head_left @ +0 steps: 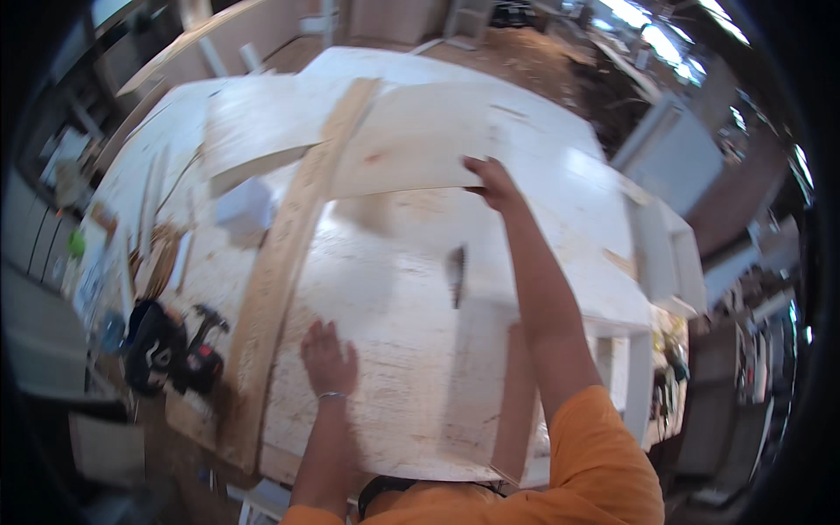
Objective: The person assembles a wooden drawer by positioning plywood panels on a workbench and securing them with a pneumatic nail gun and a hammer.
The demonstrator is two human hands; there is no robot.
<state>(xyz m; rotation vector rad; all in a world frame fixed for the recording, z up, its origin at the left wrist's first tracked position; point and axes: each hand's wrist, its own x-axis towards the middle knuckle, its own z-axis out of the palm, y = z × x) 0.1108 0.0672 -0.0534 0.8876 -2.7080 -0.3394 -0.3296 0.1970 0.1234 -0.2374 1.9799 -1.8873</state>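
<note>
My right hand (492, 184) is closed on the near right corner of a thin pale panel (420, 131) at the far side of the work table. The panel's near edge stands off the white tabletop (376, 289) and throws a shadow on it. My left hand (331, 359) is open, fingers apart, over the tabletop just right of a long wooden plank (289, 236). That plank runs from the near left to the far side, along the panel's left edge. Between my hands lies a small dark pointed thing (458, 276), too blurred to name.
Left of the plank are a white block (245, 206), a second pale sheet (258, 122), wood strips (157, 254) and black power tools (162, 350). White box frames (669, 254) stand at the table's right edge. A brown board (514, 402) lies by my right arm.
</note>
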